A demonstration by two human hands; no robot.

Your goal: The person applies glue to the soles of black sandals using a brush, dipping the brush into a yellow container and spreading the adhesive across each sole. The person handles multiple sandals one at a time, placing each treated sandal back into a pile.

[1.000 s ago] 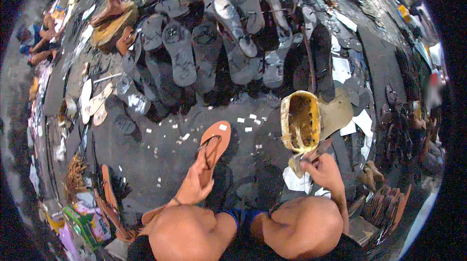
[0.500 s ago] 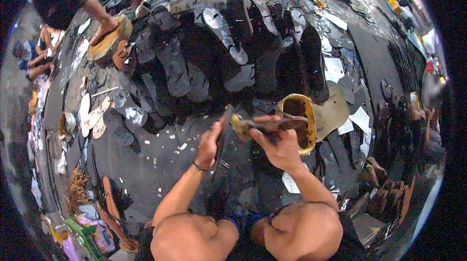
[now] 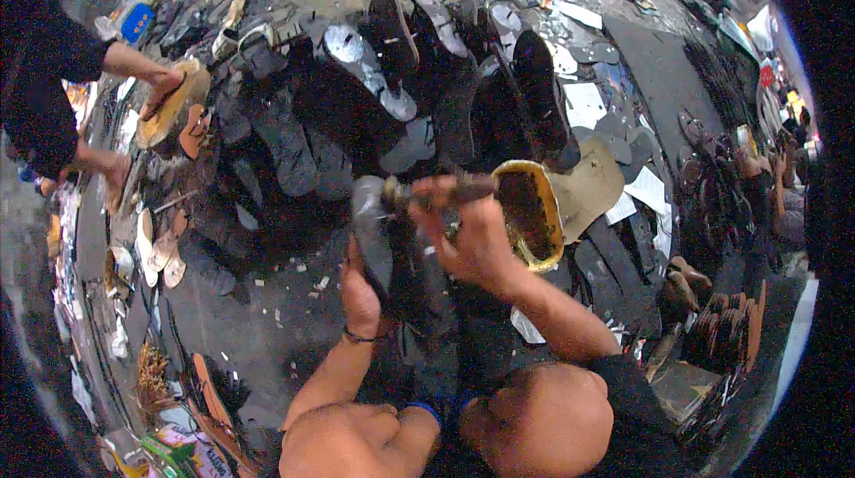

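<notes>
My left hand (image 3: 359,295) holds a dark grey shoe sole (image 3: 374,251) by its edge, long side upright, its broad face turned partly toward me. My right hand (image 3: 476,242) is closed around the dark handle of a brush (image 3: 468,190). The pale bristle end meets the upper part of the sole and is blurred by motion. Just right of the brush stands an open tub (image 3: 554,224) with a thick yellow crusted rim and dark residue inside.
Beyond my hands lie several dark soles (image 3: 459,117) in rows. A tan sheet (image 3: 592,189) and papers (image 3: 585,106) are at right. Orange-brown sandals (image 3: 211,389) lie at lower left. Another person (image 3: 53,77) is at far left beside a tan block (image 3: 183,109).
The brush has moved left from beside the tub onto the sole. My left hand has turned the sole so its face shows. The other person has shifted, and the view has moved a little.
</notes>
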